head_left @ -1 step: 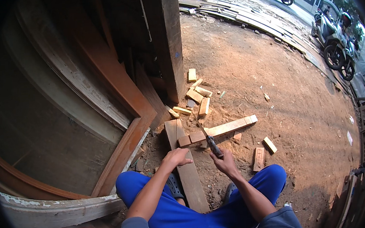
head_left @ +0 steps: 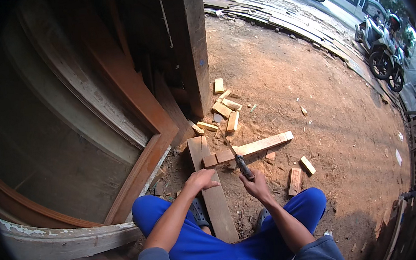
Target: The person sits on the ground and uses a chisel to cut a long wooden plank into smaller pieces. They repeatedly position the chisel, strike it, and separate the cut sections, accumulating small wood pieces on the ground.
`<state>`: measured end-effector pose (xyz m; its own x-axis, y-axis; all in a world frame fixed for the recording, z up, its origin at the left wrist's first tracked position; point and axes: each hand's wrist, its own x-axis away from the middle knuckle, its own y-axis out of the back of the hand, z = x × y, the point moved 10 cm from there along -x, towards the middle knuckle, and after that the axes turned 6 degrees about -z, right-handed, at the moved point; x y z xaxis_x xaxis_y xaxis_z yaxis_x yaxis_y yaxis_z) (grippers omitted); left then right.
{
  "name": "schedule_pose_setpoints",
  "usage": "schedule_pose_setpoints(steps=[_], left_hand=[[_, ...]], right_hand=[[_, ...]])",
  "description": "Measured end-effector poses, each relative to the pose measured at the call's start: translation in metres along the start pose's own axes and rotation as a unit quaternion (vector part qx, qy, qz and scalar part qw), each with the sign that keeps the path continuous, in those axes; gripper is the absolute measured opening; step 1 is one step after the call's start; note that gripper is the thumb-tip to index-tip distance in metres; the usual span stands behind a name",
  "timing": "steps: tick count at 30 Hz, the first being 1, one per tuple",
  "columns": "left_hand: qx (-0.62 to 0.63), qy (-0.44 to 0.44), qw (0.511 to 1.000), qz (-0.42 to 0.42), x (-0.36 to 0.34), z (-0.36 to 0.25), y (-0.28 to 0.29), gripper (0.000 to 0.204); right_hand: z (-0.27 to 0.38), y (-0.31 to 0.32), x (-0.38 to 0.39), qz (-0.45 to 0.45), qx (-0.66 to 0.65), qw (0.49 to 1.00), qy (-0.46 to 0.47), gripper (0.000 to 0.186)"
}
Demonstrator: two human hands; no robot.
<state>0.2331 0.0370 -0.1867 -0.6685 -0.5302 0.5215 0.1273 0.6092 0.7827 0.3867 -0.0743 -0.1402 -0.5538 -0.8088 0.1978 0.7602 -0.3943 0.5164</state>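
My right hand [head_left: 257, 185] is closed round the dark handle of a hand saw [head_left: 243, 166]. Its thin blade, seen nearly edge-on, reaches away past a pale squared length of wood [head_left: 263, 144]. That piece lies crosswise, its left end over a long flat plank [head_left: 218, 208] that runs out between my feet. Over the plank, just on the near side of the squared piece's left end, my left hand [head_left: 201, 180] lies palm down with the thumb apart. Its fingertips are partly hidden.
Several cut wood blocks [head_left: 232, 121] lie beyond the squared piece, beside a thick post [head_left: 195, 57]. Two more, one a reddish block [head_left: 295, 181], lie on the right. Wooden frames [head_left: 143, 180] lean at my left. Parked motorbikes [head_left: 382, 60] stand far right.
On the road at the back, a motorbike with its rider has moved a little to the left. My hands, the saw and the wood look the same.
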Motion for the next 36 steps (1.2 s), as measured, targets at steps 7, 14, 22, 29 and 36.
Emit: schedule_pose_setpoints(steps=[7, 14, 22, 29, 36], left_hand=[[-0.003, 0.006, 1.000, 0.013, -0.0012, -0.0001, -0.0010, 0.058], [0.001, 0.003, 1.000, 0.003, -0.0052, 0.0014, 0.0031, 0.059], [0.002, 0.005, 1.000, 0.008, -0.0058, 0.0018, 0.0036, 0.058], [-0.002, 0.002, 1.000, 0.002, -0.0081, 0.0031, 0.0020, 0.058], [-0.004, 0.007, 1.000, 0.023, -0.0078, 0.0045, -0.0006, 0.065]], right_hand=[[-0.0032, -0.0002, -0.0019, -0.001, 0.001, 1.000, -0.004, 0.028], [0.0011, 0.0002, -0.0062, 0.002, 0.001, 1.000, -0.007, 0.029], [0.0002, -0.0019, -0.0074, -0.003, -0.010, 1.000, 0.000, 0.028], [0.0037, -0.0002, -0.0073, -0.025, -0.047, 0.998, 0.030, 0.028], [0.0043, -0.0022, -0.0072, -0.020, -0.051, 0.998, 0.038, 0.027]])
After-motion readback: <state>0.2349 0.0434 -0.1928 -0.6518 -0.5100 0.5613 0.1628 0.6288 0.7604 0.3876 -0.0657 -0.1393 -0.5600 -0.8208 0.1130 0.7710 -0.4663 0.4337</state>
